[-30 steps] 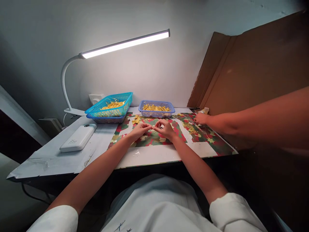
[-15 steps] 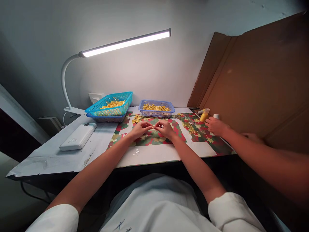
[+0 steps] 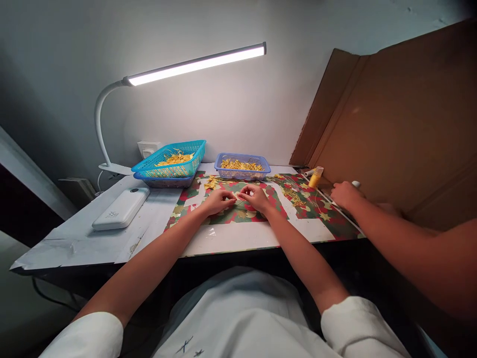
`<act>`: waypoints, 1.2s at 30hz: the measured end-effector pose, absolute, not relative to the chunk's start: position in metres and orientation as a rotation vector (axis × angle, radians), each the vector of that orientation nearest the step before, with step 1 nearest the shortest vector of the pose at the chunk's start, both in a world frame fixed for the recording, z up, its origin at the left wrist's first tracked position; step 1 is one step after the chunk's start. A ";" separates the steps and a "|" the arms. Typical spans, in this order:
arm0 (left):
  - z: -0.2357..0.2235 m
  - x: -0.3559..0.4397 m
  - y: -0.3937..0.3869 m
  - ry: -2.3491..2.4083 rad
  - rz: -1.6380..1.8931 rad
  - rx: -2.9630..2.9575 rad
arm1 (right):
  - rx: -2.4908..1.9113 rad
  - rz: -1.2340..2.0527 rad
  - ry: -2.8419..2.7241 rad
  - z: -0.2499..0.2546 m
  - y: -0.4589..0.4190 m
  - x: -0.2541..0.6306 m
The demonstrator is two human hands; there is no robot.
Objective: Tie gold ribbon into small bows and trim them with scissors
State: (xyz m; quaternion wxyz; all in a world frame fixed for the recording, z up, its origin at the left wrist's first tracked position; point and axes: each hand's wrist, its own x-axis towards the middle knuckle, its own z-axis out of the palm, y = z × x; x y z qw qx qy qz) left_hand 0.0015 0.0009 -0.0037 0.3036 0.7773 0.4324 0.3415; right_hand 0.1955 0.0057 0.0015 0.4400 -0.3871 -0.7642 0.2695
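Note:
My left hand [image 3: 219, 201] and my right hand [image 3: 255, 199] meet over the middle of a patterned red-and-green sheet [image 3: 244, 215]. Both have their fingers closed in a pinch on one small pale-yellow piece [image 3: 236, 196], with a thin strand near it. Its exact kind is too small to tell. Just behind my hands lie loose yellow ribbon-like pieces [image 3: 212, 183]. Beyond them stands a purple basket [image 3: 242, 176] filled with similar golden pieces.
A turquoise basket [image 3: 164, 173] of yellow pieces sits stacked on a blue one at the left. Nearer is a white power bank [image 3: 121, 209]. A lamp [image 3: 197, 65] hangs overhead. On the right are a yellow bottle [image 3: 315, 177], cardboard [image 3: 402, 114] and another person's hand [image 3: 346, 195].
The other person's hand has moved right, away from the yellow bottle, along with a white-capped item. My hands keep nearly the same place, with the small piece still between them.

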 end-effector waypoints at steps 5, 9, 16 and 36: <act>-0.003 0.000 0.000 1.138 0.871 2.008 | -1.010 0.705 -1.972 0.002 0.007 0.201; -0.004 0.000 0.001 1.148 0.898 2.055 | -0.989 0.703 -1.986 0.008 0.004 0.202; -0.003 -0.001 0.001 1.172 0.871 2.145 | -1.032 0.620 -2.070 0.003 0.005 0.188; 0.009 -0.011 0.000 1.236 0.655 2.172 | -0.994 0.745 -1.917 0.002 0.006 0.201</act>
